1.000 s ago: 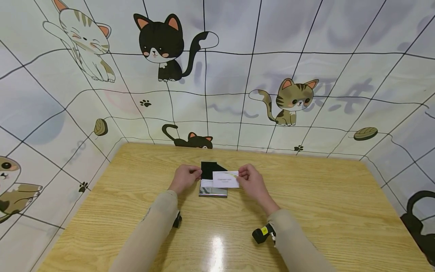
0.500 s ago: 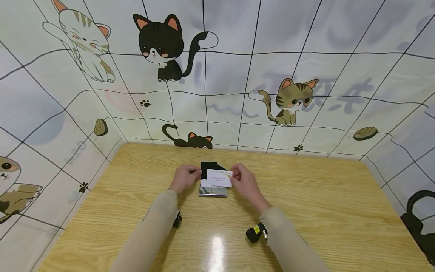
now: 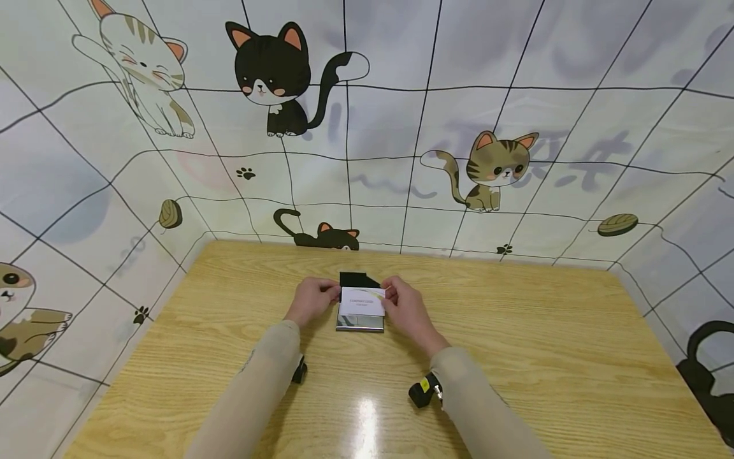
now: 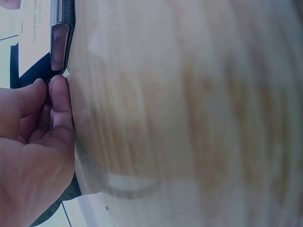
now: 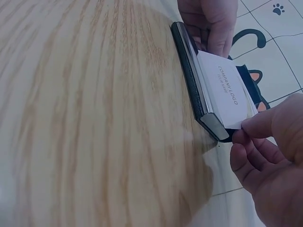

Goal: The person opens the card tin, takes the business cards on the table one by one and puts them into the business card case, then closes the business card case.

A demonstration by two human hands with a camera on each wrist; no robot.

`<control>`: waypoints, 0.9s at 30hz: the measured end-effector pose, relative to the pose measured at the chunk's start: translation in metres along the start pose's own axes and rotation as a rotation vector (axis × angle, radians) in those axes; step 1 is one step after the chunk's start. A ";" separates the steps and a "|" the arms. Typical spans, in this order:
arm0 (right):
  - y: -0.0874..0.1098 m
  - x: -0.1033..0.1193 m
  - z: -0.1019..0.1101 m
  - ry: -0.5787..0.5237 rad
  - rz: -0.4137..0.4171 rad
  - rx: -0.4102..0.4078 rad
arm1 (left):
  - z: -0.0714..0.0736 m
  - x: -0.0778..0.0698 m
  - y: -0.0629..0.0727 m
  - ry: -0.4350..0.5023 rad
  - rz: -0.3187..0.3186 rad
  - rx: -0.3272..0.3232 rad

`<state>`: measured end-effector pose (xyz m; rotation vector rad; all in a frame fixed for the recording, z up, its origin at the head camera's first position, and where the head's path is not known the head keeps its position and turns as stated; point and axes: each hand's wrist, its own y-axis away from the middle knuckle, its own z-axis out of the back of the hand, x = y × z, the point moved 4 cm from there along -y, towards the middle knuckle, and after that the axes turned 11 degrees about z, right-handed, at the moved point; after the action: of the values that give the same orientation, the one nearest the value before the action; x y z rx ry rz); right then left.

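Observation:
A business card case (image 3: 359, 324) with a silver front and a black flap lies on the wooden table, flap folded back toward the wall. Over its mouth is a white business card (image 3: 362, 301) printed "COMPANY LOGO". My right hand (image 3: 408, 312) pinches the card's right edge between thumb and fingertips, as the right wrist view shows. At the case's left edge, the thumb and index finger of my left hand (image 4: 38, 137) pinch together beside the black flap. The card's lower edge sits right at the silver rim.
The light wooden table (image 3: 545, 344) spreads around both hands. Behind it stands a white wall covering (image 3: 390, 140) with cat drawings. A small black device (image 3: 422, 392) is strapped at the right wrist.
My right hand has carried the card leftward, from overhanging the case's right side to lining up over its mouth. The left hand and the case have stayed in place.

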<state>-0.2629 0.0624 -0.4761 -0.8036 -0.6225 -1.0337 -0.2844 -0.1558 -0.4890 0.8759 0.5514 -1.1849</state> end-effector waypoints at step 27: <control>0.000 -0.002 -0.006 0.094 0.070 0.028 | 0.000 -0.002 0.001 0.015 -0.025 -0.013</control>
<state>-0.2635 0.0579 -0.4811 -0.7428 -0.5244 -0.9905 -0.2835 -0.1543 -0.4874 0.8695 0.5831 -1.1970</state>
